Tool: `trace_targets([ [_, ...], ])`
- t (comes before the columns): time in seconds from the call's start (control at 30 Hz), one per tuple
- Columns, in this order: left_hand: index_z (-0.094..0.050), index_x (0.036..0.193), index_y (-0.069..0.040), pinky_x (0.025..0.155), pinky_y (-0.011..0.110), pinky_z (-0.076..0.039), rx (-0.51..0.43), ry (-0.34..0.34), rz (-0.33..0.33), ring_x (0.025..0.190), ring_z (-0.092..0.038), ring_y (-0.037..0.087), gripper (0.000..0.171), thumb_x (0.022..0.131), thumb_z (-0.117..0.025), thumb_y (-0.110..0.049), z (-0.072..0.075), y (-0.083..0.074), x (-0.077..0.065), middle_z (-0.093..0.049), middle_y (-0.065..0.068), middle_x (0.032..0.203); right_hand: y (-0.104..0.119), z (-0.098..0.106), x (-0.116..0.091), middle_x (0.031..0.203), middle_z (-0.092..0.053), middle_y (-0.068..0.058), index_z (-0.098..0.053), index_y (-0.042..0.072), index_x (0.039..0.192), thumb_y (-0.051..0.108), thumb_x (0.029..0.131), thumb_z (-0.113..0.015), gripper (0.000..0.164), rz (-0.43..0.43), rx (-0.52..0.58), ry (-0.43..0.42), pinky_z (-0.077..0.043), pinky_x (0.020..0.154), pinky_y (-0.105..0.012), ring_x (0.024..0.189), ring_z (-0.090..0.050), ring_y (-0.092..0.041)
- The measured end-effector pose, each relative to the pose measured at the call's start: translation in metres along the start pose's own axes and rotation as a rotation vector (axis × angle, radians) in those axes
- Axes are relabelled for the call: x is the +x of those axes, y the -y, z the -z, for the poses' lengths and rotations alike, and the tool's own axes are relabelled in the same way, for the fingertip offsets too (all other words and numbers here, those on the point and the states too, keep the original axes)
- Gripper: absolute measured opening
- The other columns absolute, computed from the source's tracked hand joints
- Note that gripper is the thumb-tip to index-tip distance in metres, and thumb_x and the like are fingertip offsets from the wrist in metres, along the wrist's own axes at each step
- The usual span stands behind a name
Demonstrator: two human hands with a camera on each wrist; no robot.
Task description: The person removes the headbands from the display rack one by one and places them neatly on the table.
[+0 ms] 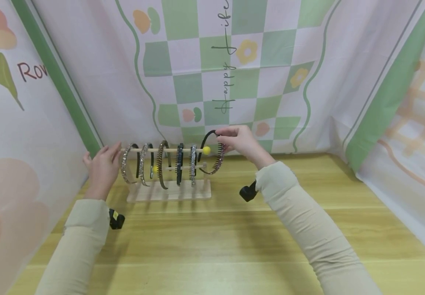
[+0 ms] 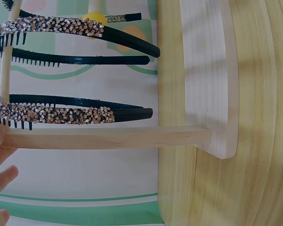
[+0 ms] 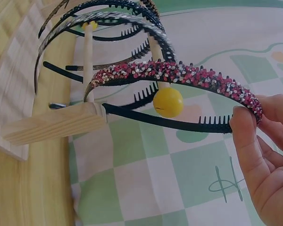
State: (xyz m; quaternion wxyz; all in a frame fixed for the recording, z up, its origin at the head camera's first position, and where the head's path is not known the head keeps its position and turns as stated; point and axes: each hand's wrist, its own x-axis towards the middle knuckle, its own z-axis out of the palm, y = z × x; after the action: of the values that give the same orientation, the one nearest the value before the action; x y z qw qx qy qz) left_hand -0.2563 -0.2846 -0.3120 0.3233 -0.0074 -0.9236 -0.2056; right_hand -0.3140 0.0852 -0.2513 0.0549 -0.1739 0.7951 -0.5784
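Head view: right hand [image 1: 242, 142] in a pinch on jewelled headband [image 1: 220, 158]; left hand [image 1: 103, 169], loose-fingered, against wooden rack [image 1: 149, 196].

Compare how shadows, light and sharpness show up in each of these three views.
Head view: soft shadows beside the sleeves, a pale sheen on the wooden table; left wrist view: faint shadow bands across the stand's base; right wrist view: the pink-and-silver headband in the right hand looks fairly crisp, the silvery headband behind it softer.
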Motion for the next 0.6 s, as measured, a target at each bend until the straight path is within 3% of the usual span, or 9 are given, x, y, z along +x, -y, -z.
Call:
trace_targets([
  [0.6, -0.054, 0.125, -0.006, 0.105, 0.054, 0.003, -0.006, -0.001, 0.004, 0.119, -0.043, 0.041, 0.033, 0.094, -0.054, -0.016, 0.000, 0.000, 0.001, -0.060, 0.019, 0.114, 0.001, 0.017, -0.008, 0.106, -0.063, -0.014, -0.059, 0.001, 0.118, 0.010, 0.088, -0.062, 0.031, 0.029, 0.030, -0.063, -0.054, 0.072, -0.033, 0.076, -0.063, -0.021],
])
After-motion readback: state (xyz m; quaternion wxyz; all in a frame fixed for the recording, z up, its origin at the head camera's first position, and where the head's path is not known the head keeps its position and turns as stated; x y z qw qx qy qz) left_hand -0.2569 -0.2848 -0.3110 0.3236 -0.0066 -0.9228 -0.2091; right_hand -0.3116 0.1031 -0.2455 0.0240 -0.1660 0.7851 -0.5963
